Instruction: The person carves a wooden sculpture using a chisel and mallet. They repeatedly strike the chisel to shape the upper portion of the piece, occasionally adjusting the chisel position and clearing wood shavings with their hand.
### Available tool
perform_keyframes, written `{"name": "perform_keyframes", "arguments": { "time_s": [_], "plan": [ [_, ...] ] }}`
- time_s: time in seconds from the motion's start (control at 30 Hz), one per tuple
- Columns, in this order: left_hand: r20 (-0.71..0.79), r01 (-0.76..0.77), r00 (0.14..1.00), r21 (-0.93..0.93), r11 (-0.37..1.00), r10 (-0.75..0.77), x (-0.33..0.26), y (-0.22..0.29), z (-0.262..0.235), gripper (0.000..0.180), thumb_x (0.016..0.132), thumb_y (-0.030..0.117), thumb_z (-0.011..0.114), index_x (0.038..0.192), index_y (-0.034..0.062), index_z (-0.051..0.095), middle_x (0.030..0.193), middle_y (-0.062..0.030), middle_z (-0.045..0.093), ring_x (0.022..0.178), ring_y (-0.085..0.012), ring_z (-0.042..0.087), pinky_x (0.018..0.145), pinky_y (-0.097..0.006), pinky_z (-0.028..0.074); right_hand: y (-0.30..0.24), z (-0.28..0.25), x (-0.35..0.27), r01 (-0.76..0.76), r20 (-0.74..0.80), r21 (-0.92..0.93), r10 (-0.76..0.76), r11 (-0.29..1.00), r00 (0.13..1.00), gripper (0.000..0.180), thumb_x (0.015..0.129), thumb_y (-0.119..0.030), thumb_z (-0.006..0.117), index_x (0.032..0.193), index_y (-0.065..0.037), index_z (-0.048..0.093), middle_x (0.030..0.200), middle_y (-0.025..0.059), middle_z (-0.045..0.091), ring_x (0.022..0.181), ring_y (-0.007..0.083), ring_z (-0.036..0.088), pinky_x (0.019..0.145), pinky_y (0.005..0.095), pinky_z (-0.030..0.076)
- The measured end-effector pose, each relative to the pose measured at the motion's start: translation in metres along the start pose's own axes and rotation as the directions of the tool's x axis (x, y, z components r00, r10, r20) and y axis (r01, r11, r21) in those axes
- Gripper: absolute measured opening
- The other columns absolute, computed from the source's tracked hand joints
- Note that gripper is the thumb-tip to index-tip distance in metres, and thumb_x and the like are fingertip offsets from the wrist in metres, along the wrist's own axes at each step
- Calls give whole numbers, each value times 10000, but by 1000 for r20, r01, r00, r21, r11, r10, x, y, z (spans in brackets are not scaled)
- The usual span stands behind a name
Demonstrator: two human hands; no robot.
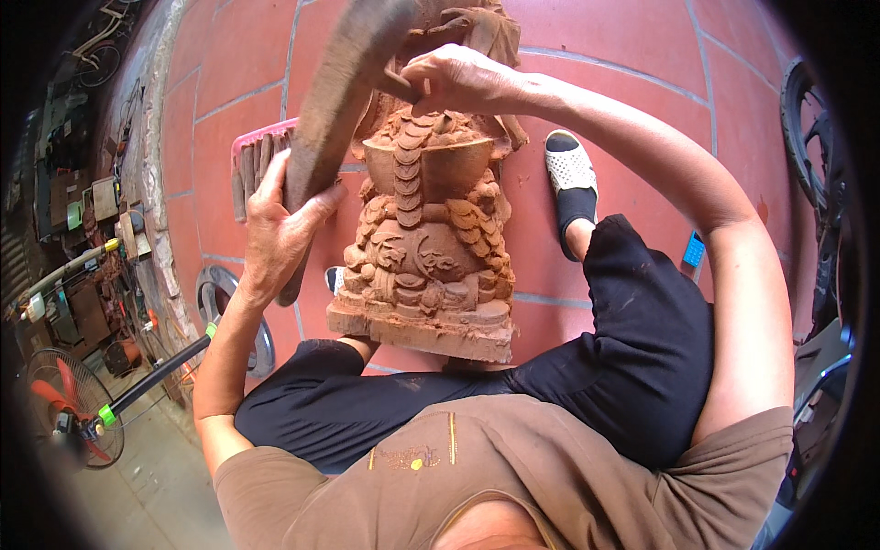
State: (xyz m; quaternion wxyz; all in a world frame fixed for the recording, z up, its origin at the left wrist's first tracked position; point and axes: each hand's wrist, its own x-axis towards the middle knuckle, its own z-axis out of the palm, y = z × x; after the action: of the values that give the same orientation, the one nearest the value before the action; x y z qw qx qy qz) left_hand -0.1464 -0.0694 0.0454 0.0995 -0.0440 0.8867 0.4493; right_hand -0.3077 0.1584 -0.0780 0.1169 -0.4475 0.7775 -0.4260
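My left hand (284, 215) is closed round the lower part of a long wooden mallet (346, 87), which slants up to the right and blurs at its top. In front of my chest stands a reddish-brown wood carving (431, 252), with overlapping scales, a bowl-like shape and rounded forms above a square base. Over its upper part, my right hand (463, 78) is closed on a chisel (396, 87). Only the chisel's short wooden handle shows, pointing at the mallet; its blade is hidden. The mallet covers part of the carving's upper left.
A pink tray (242, 142) of wooden-handled tools (261, 160) sits on red floor tiles beyond my left hand. My legs straddle the carving. A blue object (694, 247) lies at the right, near a wheel (807, 137). A fan (73, 403) and cluttered tools fill the left side.
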Motion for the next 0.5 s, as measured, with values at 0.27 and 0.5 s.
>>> {"name": "perform_keyframes", "arguments": {
  "time_s": [0.27, 0.5],
  "plan": [
    [24, -11, 1000, 75, 997, 9, -3, -2, -2, 385, 854, 159, 718, 1159, 8, 540, 925, -64, 639, 775, -133, 602, 710, -286, 499, 0, -2, -3, -10, 7, -10, 10, 1000, 1000, 303, 816, -211, 767, 1071, -86, 660, 829, 63, 660, 738, 184, 647, 672, 336, 523],
    [59, -78, 996, 234, 969, 66, -4, -2, 1, 458, 831, 173, 745, 1196, -3, 531, 971, -104, 663, 888, -163, 638, 799, -324, 505, -6, -7, -4, -48, 37, 18, 47, 999, 998, 311, 835, -213, 749, 1115, -108, 663, 837, 67, 651, 729, 165, 644, 666, 323, 531]
  ]
}}
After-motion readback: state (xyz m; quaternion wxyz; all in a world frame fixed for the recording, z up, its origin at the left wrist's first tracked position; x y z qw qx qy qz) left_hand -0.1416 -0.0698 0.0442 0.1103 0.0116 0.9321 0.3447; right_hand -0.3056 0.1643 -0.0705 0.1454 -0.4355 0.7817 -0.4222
